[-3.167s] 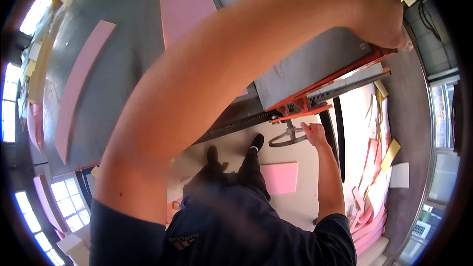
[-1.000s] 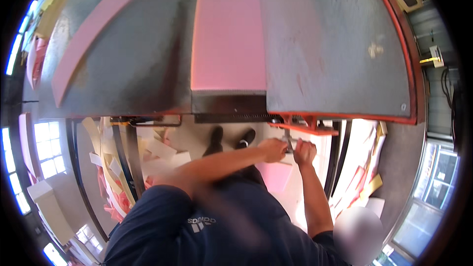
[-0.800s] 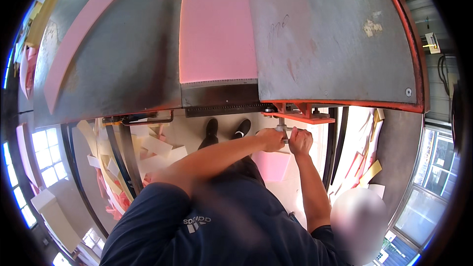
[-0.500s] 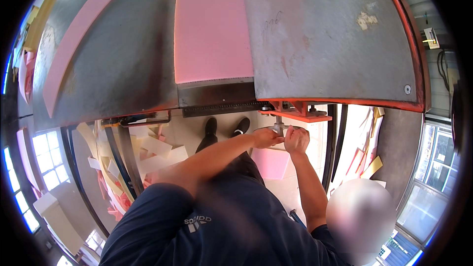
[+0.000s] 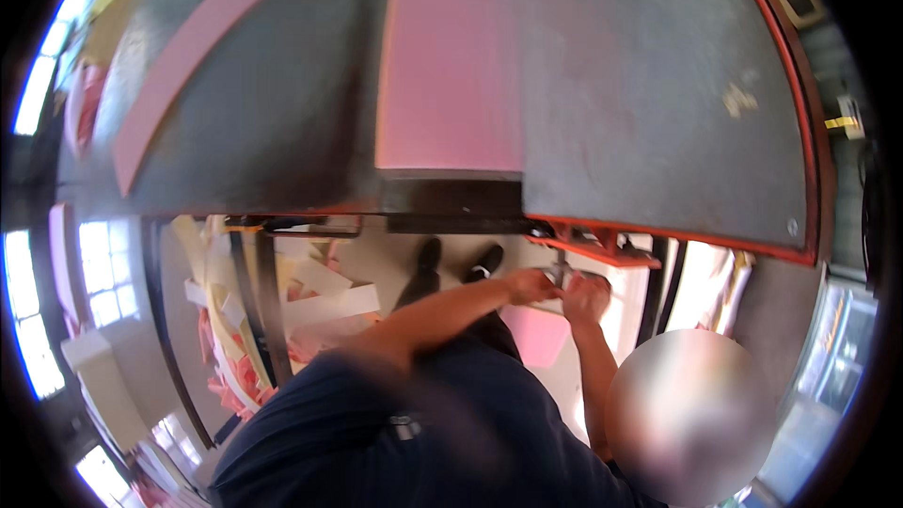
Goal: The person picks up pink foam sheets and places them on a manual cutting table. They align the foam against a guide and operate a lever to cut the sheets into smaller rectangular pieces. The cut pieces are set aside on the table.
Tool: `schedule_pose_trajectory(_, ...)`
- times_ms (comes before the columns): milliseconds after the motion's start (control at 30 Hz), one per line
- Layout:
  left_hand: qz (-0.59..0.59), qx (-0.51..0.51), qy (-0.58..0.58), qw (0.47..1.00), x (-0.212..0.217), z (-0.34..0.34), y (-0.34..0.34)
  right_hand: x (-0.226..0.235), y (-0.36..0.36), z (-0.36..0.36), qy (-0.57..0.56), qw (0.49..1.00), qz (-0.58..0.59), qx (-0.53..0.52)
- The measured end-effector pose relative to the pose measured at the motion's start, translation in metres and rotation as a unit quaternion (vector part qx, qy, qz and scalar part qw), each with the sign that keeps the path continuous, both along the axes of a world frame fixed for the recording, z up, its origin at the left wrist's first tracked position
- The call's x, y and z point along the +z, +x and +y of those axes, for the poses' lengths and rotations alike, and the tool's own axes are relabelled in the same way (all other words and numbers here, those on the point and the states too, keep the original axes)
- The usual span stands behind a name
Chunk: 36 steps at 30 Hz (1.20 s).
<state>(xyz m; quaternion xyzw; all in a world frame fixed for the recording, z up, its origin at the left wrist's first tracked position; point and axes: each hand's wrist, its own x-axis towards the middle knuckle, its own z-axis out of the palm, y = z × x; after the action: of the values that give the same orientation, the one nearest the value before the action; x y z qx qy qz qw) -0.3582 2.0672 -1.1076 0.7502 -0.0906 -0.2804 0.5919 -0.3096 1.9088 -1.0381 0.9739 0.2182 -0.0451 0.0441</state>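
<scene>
While two hands, left hand (image 5: pixel 530 284) and right hand (image 5: pixel 587 297), meet at one metal handle (image 5: pixel 562 270) under table (image 5: pixel 658 132), finger state unclear.

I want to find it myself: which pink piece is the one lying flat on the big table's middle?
Start at the big grey table with the orange-red rim. A broad pink slab lies on its middle, its near end by a dark slot at the table's front edge. The other pink strip, to its left, is much thinner and lies slanted, while the slab runs straight and is far wider.
</scene>
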Motion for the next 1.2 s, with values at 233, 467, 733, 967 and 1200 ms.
schedule_pose_trajectory(233,0.021,0.061,-0.055,0.996,-0.03,-0.012,-0.02,0.042,0.018,0.014,0.236,0.968,-0.06,-0.056)
schedule_pose_trajectory(467,-0.03,0.04,0.067,0.997,0.1,0.044,-0.065,0.079,0.066,0.034,0.243,0.965,0.038,-0.093)
schedule_pose_trajectory(733,-0.001,0.023,0.062,0.998,0.029,0.029,-0.053,0.043,0.099,0.022,0.197,0.978,0.028,-0.056)
schedule_pose_trajectory(967,-0.036,0.047,0.078,0.995,-0.003,0.029,-0.007,-0.016,0.162,0.018,0.223,0.969,0.073,-0.073)
schedule_pose_trajectory(1200,-0.015,0.025,0.076,0.997,-0.004,0.021,0.02,-0.028,0.192,0.012,0.238,0.962,0.097,-0.087)
